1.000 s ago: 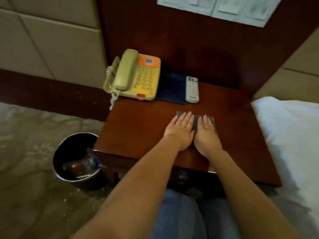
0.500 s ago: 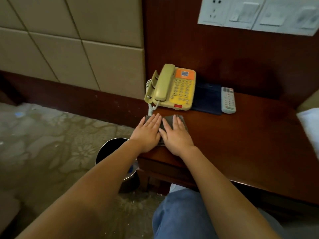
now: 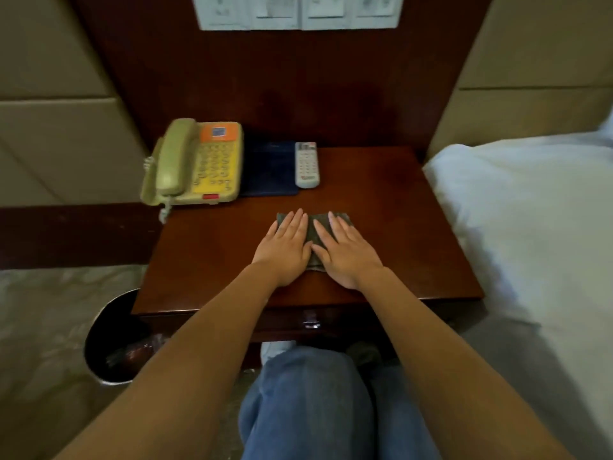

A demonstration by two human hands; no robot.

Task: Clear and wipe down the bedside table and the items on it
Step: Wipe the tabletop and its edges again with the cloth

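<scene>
Left hand (image 3: 285, 247): lay flat, fingers straight and close together, palm pressing down on the left half of the cloth; nothing grasped.
Right hand (image 3: 345, 252): the same on the right half, fingers extended, nothing clasped.
Cloth (image 3: 311, 232): dark grey, folded to a pad, flat on the bedside table (image 3: 381, 210) near its front centre. A strip showed between the hands, and its far edge showed beyond the fingertips.
Reason for hold (judgement): two flat palms spread the load, so the whole pad met the wood and could be slid without bunching.
Step in hand (judgement): wiping the open part of the top.
Telephone (image 3: 199, 164): back left corner, handset in its cradle, cord hanging off the left edge.
Folder (image 3: 270, 169): dark blue, just beside the telephone on its right.
Remote (image 3: 306, 164): at the folder's right edge; could not tell whether it overlapped it.
Reason for placement (judgement): the three sat in a row against the back panel, leaving the front and right of the top free for strokes.
Outstanding (judgement): the items were not yet cleared off; the wood beneath them was out of the cloth's reach.
Risk (judgement): a forward stroke would meet the folder first.
Waste bin (image 3: 99, 327): on the floor by the front left corner, something inside, blurred.
Bedding (image 3: 530, 227): white, to the right of the table.
</scene>
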